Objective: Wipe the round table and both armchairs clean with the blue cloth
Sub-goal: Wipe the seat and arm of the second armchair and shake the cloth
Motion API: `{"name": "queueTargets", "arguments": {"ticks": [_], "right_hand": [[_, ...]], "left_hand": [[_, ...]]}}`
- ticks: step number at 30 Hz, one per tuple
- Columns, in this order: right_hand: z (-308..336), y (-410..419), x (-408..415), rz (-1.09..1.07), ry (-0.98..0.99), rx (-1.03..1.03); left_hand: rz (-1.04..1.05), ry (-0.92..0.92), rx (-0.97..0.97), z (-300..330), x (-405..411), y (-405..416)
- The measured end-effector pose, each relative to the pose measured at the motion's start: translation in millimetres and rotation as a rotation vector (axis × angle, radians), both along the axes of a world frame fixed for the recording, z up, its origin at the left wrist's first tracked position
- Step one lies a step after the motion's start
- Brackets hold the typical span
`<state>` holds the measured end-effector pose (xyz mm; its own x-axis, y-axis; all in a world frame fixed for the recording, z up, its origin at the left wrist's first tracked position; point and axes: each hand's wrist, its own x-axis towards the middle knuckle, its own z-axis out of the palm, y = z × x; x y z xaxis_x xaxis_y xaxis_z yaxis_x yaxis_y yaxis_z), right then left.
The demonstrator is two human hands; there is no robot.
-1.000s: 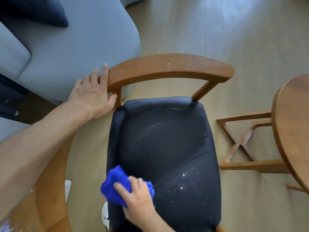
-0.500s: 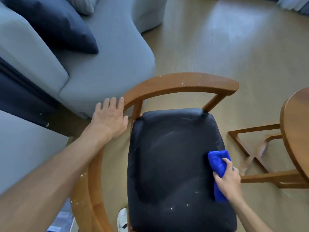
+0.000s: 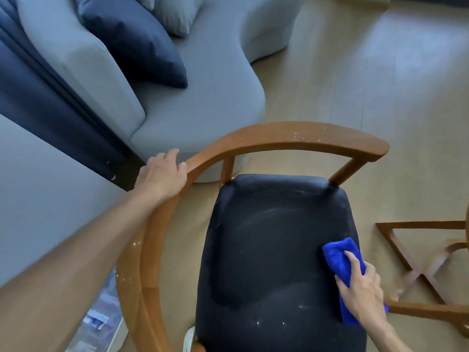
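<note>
An armchair with a curved wooden rail (image 3: 291,135) and a black padded seat (image 3: 274,250) stands below me. White specks lie on the rail's top and on the seat's near part. My left hand (image 3: 162,176) grips the rail at its left bend, fingers curled over the wood. My right hand (image 3: 363,293) holds the folded blue cloth (image 3: 338,255) and presses it on the seat's right edge. At the far right, only the wooden cross base (image 3: 416,265) of the round table shows.
A grey sofa (image 3: 203,102) with a dark blue cushion (image 3: 132,39) and a grey cushion stands close behind the chair's left side. Light wooden floor (image 3: 380,85) stretches to the right and back. A white shoe tip (image 3: 189,339) shows under the seat.
My right hand swept the cloth from the seat's near left corner to its right edge and now stays there. My left hand went from lying flat by the rail to gripping it.
</note>
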<state>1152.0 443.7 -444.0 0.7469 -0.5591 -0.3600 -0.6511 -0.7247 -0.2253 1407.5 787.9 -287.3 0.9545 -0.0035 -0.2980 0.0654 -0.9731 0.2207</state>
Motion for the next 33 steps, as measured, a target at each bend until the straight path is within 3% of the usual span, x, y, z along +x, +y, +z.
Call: {"name": "queueTargets", "arguments": {"ticks": [4,6,12,17,18,20,24,27,30,33], "right_hand": [[-11.5,9.0,31.3,-0.342,-0.118,0.093],[-17.7,45.1,54.3,-0.378,-0.17,0.102],[-32.8,216.5,48.7,0.478,-0.243,0.137],[-39.6,189.0,9.9,1.335,-0.143,0.204],[-37.7,164.5,12.4,1.4,-0.148,0.186],[-31.9,105.0,31.2,1.248,-0.225,0.116],[-29.8,-4.6,71.3,0.473,-0.263,-0.048],[-34.5,4.1,77.2,-0.016,-0.229,-0.054],[-38.2,71.2,44.5,0.047,-0.289,0.011],[-40.1,142.6,-20.2,0.496,-0.307,0.142]], "left_hand": [[-0.188,0.007,0.161,-21.7,-0.8,-19.8],[-0.196,-0.069,0.152,-29.6,4.6,-22.4],[-0.217,-0.221,0.151,-43.9,9.8,-24.3],[-0.282,-0.322,0.194,-52.2,8.4,-21.0],[-0.29,-0.335,0.188,-53.3,8.9,-19.7],[-0.311,-0.361,0.173,-55.8,9.5,-17.0],[-0.319,-0.409,0.195,-60.6,8.4,-15.8],[-0.317,-0.418,0.205,-61.1,7.3,-16.7],[-0.31,-0.419,0.227,-59.4,5.1,-18.6],[-0.294,-0.384,0.254,-54.5,3.1,-20.4]]}}
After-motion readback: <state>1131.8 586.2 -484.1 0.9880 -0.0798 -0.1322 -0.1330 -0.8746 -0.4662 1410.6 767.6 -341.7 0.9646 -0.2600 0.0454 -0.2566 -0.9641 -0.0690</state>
